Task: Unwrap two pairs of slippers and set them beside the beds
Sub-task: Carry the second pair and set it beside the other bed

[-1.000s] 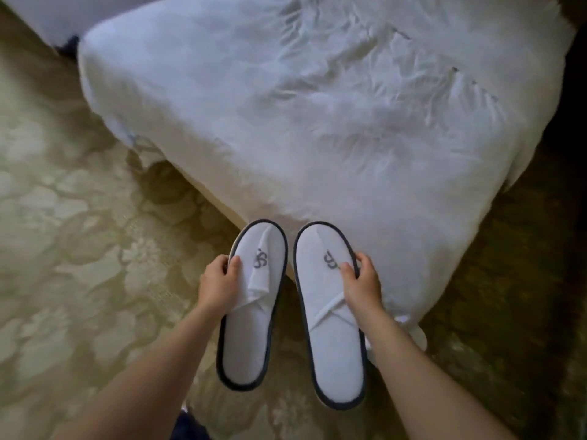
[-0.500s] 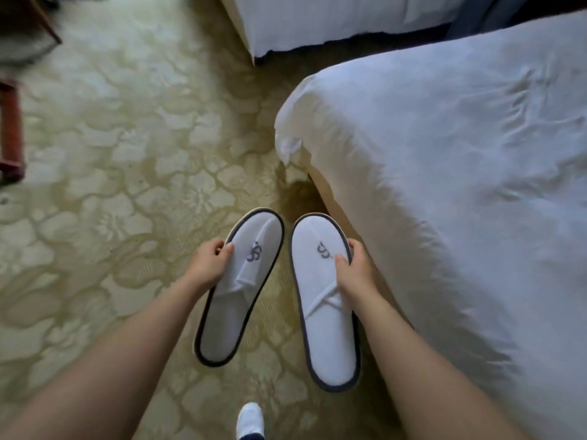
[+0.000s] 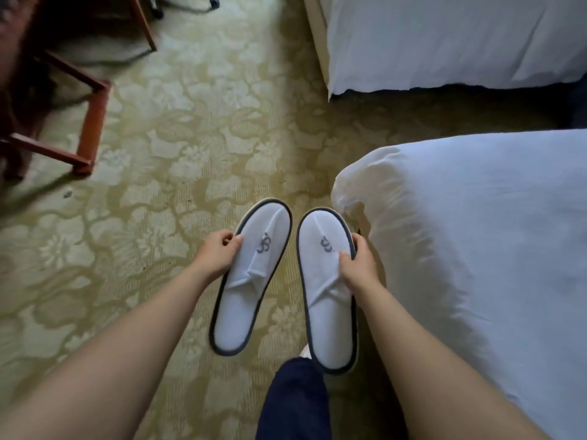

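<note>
I hold one white slipper with dark trim and a grey logo in each hand, both above the carpet. My left hand point(image 3: 219, 252) grips the left slipper point(image 3: 251, 281) at its left edge. My right hand point(image 3: 357, 265) grips the right slipper point(image 3: 324, 293) at its right edge, close to the corner of the near bed point(image 3: 476, 242). Both slippers are unwrapped, toes pointing away from me. A second bed point(image 3: 444, 39) with white linen stands at the upper right.
Patterned green-gold carpet point(image 3: 190, 147) covers the floor. A dark red wooden furniture frame point(image 3: 92, 122) stands at the upper left. A gap of carpet runs between the two beds. My dark trouser leg point(image 3: 292, 401) shows at the bottom.
The view has swung left: the near bed moved from centre to the right, and the second bed and wooden frame came into sight. Both hands kept hold of the slippers.
</note>
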`<control>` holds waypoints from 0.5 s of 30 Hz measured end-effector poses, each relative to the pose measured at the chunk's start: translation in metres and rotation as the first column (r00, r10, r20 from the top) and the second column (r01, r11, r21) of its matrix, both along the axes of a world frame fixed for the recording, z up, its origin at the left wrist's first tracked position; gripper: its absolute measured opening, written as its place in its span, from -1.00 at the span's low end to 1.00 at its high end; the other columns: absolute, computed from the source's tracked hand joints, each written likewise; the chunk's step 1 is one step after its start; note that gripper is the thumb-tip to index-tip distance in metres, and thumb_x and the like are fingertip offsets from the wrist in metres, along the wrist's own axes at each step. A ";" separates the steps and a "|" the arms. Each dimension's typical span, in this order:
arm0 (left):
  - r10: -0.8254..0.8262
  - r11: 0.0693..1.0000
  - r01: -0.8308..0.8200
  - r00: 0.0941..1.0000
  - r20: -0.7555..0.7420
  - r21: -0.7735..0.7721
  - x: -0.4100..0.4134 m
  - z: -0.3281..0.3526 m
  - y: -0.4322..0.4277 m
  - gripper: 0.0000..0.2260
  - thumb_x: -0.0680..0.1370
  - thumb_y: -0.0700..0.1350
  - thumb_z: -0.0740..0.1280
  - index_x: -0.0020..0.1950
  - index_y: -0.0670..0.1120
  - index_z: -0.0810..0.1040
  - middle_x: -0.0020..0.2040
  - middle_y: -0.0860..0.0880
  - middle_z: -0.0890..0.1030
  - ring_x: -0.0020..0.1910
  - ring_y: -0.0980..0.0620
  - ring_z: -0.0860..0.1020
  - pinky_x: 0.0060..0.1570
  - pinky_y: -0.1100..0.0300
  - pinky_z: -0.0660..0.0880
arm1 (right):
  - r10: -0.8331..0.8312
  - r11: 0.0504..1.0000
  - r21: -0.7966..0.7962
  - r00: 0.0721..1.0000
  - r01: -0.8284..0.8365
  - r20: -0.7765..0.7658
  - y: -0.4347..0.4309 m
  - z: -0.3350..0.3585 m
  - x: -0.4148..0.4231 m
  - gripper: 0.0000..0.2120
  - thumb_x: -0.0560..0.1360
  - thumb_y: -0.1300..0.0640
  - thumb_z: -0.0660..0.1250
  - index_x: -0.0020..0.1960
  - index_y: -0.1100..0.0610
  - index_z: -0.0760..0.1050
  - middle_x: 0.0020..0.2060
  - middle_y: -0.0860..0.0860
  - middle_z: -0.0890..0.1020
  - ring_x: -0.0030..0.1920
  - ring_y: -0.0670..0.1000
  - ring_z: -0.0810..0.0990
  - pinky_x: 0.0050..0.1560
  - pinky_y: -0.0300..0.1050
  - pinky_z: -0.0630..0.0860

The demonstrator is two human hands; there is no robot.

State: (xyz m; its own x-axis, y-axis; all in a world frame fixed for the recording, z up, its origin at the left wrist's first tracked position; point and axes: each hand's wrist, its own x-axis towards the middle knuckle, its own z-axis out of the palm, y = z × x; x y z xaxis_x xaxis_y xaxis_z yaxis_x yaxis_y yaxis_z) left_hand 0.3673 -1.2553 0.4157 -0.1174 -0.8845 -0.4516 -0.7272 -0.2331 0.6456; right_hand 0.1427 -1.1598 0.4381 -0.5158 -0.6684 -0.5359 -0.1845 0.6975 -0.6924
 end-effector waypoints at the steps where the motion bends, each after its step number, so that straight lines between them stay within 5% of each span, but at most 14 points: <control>1: 0.014 1.000 -0.014 1.000 -0.003 -0.001 -0.013 0.000 -0.016 -0.71 0.59 -0.08 0.20 -0.07 -0.30 0.55 -0.22 -0.19 0.48 -0.24 -0.06 0.41 -0.28 0.14 0.27 | 0.018 1.000 0.002 1.000 -0.018 0.007 -0.018 -0.001 -0.012 -0.57 0.58 0.19 0.13 0.44 0.06 0.24 0.26 0.07 0.48 0.19 0.10 0.47 0.07 -0.10 0.40; 5: 0.148 0.989 -0.147 0.986 -0.073 0.023 -0.068 -0.003 -0.074 -0.77 0.59 -0.06 0.20 -0.11 -0.19 0.53 -0.19 -0.20 0.51 -0.19 -0.08 0.45 -0.13 0.07 0.44 | 0.054 0.998 -0.025 0.998 -0.054 0.013 -0.080 -0.001 -0.061 -0.54 0.55 0.21 0.13 0.44 0.06 0.26 0.30 0.07 0.47 0.27 0.12 0.46 0.31 0.09 0.42; 9: 0.311 0.948 -0.291 0.934 -0.173 0.132 -0.120 -0.004 -0.120 -0.74 0.59 -0.04 0.18 -0.03 -0.20 0.54 -0.11 -0.24 0.56 -0.10 -0.16 0.54 0.06 -0.20 0.56 | 0.025 0.998 -0.063 1.000 -0.025 0.000 -0.129 -0.003 -0.109 -0.60 0.54 0.26 0.11 0.36 0.07 0.34 0.20 0.03 0.51 0.15 0.02 0.48 0.25 0.00 0.43; 13: 0.326 0.939 -0.293 0.924 -0.199 0.178 -0.156 -0.006 -0.164 -0.67 0.60 -0.02 0.16 0.04 -0.28 0.52 -0.08 -0.23 0.54 -0.11 -0.10 0.49 0.02 -0.10 0.55 | -0.046 0.997 -0.064 0.998 0.048 0.031 -0.176 -0.008 -0.142 -0.57 0.56 0.25 0.08 0.42 0.12 0.33 0.30 0.05 0.50 0.29 0.09 0.47 0.29 -0.07 0.40; 15: 0.308 0.943 -0.273 0.933 -0.188 0.191 -0.167 -0.010 -0.185 -0.65 0.60 -0.01 0.15 0.03 -0.29 0.51 -0.12 -0.21 0.52 -0.14 -0.07 0.47 -0.06 -0.03 0.53 | -0.100 0.993 -0.055 0.994 0.102 0.040 -0.199 -0.009 -0.156 -0.59 0.58 0.26 0.05 0.41 0.14 0.34 0.28 0.06 0.51 0.29 0.10 0.46 0.15 -0.19 0.35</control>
State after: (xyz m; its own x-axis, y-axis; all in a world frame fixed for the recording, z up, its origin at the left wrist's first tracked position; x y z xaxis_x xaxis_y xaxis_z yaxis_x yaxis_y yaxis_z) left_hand 0.2006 -1.4407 0.4062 0.0255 -0.8127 -0.5821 -0.4621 -0.5259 0.7141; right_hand -0.0131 -1.3588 0.4289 -0.5622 -0.6440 -0.5189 -0.0884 0.6706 -0.7366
